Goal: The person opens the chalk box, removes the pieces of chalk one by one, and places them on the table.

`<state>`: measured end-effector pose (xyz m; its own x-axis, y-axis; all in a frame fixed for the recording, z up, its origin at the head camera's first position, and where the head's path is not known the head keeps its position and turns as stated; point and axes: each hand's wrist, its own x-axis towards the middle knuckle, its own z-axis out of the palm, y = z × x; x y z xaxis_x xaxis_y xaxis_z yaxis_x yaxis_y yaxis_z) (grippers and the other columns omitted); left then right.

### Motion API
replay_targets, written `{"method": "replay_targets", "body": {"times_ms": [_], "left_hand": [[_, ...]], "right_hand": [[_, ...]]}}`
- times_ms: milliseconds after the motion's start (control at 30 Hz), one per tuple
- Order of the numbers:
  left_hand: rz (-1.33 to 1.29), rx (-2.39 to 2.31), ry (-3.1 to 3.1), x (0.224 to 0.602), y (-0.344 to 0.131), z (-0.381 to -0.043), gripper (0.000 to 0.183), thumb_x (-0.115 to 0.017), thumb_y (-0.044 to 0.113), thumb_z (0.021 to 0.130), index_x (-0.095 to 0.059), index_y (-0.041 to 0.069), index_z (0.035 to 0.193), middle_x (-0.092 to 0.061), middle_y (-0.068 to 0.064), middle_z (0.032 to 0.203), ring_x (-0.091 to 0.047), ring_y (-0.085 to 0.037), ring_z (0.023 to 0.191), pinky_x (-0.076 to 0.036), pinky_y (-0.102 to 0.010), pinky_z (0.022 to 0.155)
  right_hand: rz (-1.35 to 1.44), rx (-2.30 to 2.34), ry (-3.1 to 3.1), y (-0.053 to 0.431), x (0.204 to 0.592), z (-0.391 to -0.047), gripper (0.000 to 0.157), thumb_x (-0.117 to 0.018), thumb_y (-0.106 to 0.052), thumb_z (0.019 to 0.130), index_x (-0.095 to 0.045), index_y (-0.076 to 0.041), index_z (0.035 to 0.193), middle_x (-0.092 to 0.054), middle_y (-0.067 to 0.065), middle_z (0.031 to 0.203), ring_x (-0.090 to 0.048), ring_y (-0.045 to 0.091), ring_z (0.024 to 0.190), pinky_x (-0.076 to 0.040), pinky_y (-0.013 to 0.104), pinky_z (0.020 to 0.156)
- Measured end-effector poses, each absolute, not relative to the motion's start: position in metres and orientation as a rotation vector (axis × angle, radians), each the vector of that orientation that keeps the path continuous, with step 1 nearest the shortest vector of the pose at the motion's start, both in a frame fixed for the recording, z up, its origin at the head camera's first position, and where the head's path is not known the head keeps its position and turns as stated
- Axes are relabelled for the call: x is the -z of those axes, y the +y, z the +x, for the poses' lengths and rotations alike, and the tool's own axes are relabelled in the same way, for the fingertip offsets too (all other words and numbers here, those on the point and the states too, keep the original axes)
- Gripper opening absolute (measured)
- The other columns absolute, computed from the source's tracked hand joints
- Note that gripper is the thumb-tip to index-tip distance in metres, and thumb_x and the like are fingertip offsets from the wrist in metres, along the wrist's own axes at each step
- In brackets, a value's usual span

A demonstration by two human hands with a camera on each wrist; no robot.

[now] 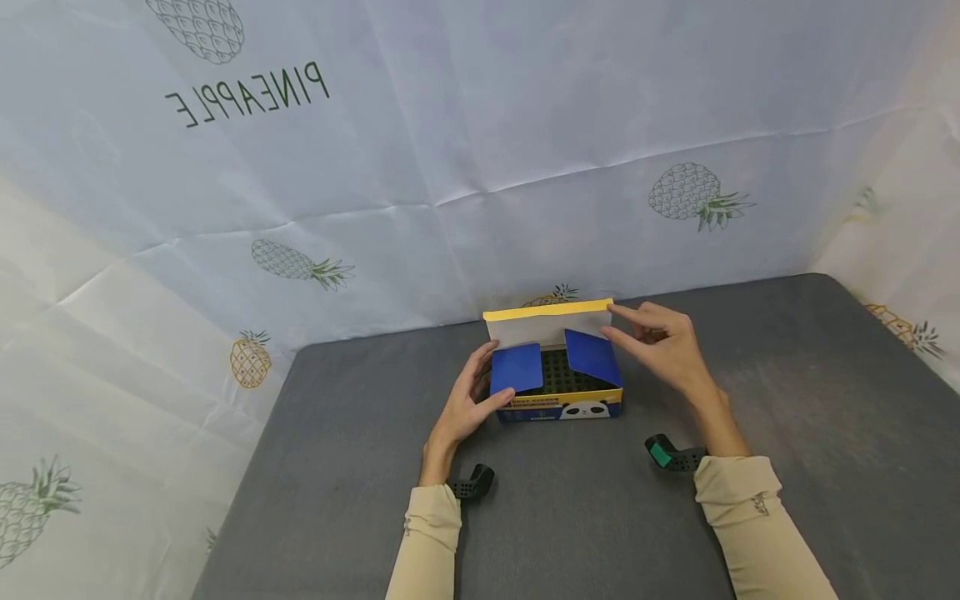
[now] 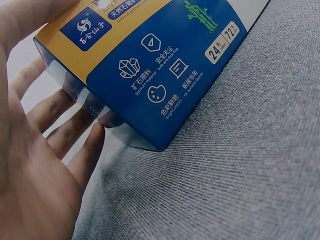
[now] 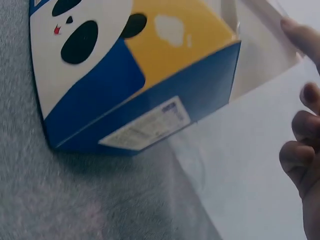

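Head view: left hand [image 1: 459, 408] clasps the box [image 1: 536, 412] (panda-printed); right hand [image 1: 666, 340], unclamped, touches its raised lid [image 1: 543, 325].

The box [image 2: 150, 112] looks smooth, glossy card, the tablecloth [image 2: 240, 165] matt and ribbed

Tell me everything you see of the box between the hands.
The box looks like blue and yellow printed cardboard, a panda face and "24 colors" on its front. It sits on the gray table, lid raised at the back, two blue flaps partly open above a dark, holed insert. The left hand holds its left end; the right hand touches the lid's right edge.
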<state>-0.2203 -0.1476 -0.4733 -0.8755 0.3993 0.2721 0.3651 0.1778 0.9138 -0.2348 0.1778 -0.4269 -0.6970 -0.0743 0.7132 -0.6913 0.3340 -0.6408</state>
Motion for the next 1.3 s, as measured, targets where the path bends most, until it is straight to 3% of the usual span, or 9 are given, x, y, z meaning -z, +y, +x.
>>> {"method": "replay_targets", "body": {"times_ms": [167, 300, 400, 767, 1300], "left_hand": [[0.741, -1.828, 2.385, 0.473, -0.148, -0.22, 0.083, -0.073, 0.029, 0.094, -0.027, 0.02, 0.163, -0.036, -0.018, 0.163, -0.039, -0.038, 0.15, -0.037, -0.063, 0.121], [0.718, -1.82, 2.385, 0.472, -0.148, -0.22, 0.084, -0.072, 0.025, 0.095, -0.025, 0.02, 0.164, -0.033, -0.017, 0.166, -0.036, -0.038, 0.151, -0.034, -0.063, 0.122], [0.722, -1.819, 2.378, 0.473, -0.148, -0.221, 0.084, -0.071, 0.024, 0.095, -0.024, 0.018, 0.164, -0.031, -0.018, 0.166, -0.036, -0.039, 0.151, -0.034, -0.063, 0.122], [0.715, -1.816, 2.368, 0.473, -0.149, -0.222, 0.081, -0.069, 0.012, 0.095, -0.026, 0.013, 0.163, -0.041, -0.022, 0.159, -0.042, -0.038, 0.147, -0.036, -0.062, 0.122], [0.669, -1.791, 2.388, 0.47, -0.147, -0.222, 0.079, -0.07, 0.011, 0.094, -0.028, 0.007, 0.161, -0.046, -0.023, 0.152, -0.048, -0.037, 0.138, -0.042, -0.059, 0.118]], "right_hand": [[0.763, -1.485, -2.138, 0.186, 0.433, -0.232, 0.056, -0.081, 0.016, 0.072, -0.069, 0.008, 0.126, -0.043, 0.008, 0.066, -0.025, 0.003, 0.052, -0.025, 0.028, 0.046], [0.801, -1.538, -2.399, 0.196, 0.438, -0.231, 0.078, -0.082, 0.002, 0.081, -0.051, -0.006, 0.151, -0.043, 0.007, 0.069, -0.029, 0.007, 0.053, -0.031, 0.028, 0.048], [0.815, -1.547, -2.565, 0.202, 0.442, -0.233, 0.087, -0.082, -0.009, 0.085, -0.038, -0.016, 0.16, -0.042, 0.007, 0.07, -0.031, 0.009, 0.055, -0.034, 0.028, 0.052], [0.885, -1.599, -2.77, 0.207, 0.449, -0.234, 0.09, -0.079, -0.018, 0.09, -0.028, -0.016, 0.164, -0.04, -0.002, 0.071, -0.034, 0.006, 0.059, -0.036, 0.028, 0.053], [0.809, -1.673, -2.821, 0.202, 0.45, -0.234, 0.078, -0.079, -0.02, 0.09, -0.041, -0.009, 0.156, -0.037, -0.004, 0.064, -0.033, 0.003, 0.055, -0.036, 0.027, 0.05]]}}
